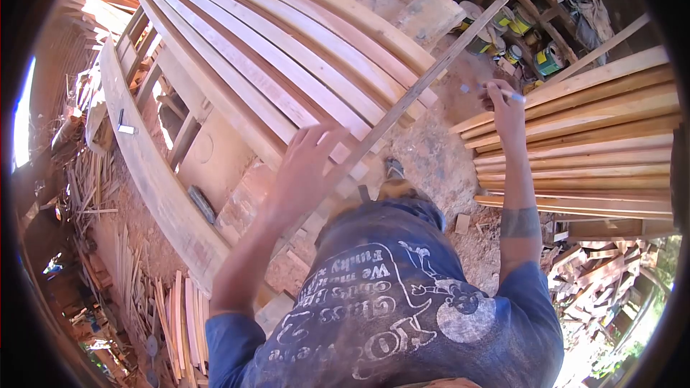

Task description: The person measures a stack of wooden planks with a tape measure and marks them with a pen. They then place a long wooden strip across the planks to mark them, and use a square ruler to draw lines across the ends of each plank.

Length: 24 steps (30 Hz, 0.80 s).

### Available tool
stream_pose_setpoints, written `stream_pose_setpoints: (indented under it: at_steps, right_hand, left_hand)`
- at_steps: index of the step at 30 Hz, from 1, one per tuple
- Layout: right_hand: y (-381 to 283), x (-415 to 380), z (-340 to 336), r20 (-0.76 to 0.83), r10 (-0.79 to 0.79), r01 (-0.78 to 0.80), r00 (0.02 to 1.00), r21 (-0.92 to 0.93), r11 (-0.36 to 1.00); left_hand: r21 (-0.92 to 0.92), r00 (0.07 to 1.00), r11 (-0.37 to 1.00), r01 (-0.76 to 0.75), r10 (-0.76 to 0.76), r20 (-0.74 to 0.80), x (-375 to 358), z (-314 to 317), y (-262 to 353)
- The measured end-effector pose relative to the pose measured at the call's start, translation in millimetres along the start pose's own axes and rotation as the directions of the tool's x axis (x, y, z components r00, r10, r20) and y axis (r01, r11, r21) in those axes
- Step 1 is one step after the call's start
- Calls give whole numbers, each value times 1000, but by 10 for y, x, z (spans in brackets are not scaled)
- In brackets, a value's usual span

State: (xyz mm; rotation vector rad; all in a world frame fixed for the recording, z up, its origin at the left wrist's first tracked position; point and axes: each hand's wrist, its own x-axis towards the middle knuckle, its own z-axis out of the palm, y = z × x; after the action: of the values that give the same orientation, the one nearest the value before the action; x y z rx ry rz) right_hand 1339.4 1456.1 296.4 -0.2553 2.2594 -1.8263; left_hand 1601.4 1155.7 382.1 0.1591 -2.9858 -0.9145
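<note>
My left hand [305,165] grips a long thin wooden strip [438,65] near its lower end; the strip runs diagonally up and to the right over the dirt floor. My right hand [505,108] is raised beside the strip's upper part and pinches a small pen or pencil [496,89] that points left toward the strip. The curved planks of a wooden boat hull [287,50] lie just left of the strip. My blue printed shirt fills the lower middle of the view.
A stack of long planks [596,136] lies on the right. Paint cans [535,50] and a wooden frame stand at the top right. Offcuts and thin slats [180,316] litter the ground at lower left, and scrap wood [604,273] at lower right.
</note>
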Motion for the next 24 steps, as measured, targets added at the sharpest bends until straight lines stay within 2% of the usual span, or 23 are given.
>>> stream_pose_setpoints:
  at_steps: [2, 5, 8, 11, 14, 17, 24]
  right_hand:
    - [45, 186, -22, 35, 177, -180, 984, 109, 978]
    - [-98, 420, 108, 18, 330, -326, 944, 213, 921]
    - [-220, 637, 268, 49, 396, -394, 917, 277, 876]
    - [-91, 828, 371, 167, 424, -455, 890, 363, 813]
    - [20, 860, 443, 341, 347, -466, 874, 380, 799]
    - [11, 857, 458, 373, 320, -469, 871, 437, 767]
    - [17, 910, 549, 317, 335, -447, 887, 412, 794]
  left_hand:
    - [-22, 995, 998, 66, -68, -74, -311, 110, -81]
    - [-67, 967, 974, 217, -224, -119, -686, 164, 23]
    - [-33, 943, 958, 286, -287, -165, -940, 315, -14]
    - [-15, 928, 956, 293, -288, -237, -1024, 406, -33]
    - [-84, 916, 951, 297, -309, -257, -1029, 451, -101]
    - [-71, 928, 968, 239, -249, -277, -1018, 431, -99]
    - [-182, 912, 941, 286, -326, -250, -973, 365, -137]
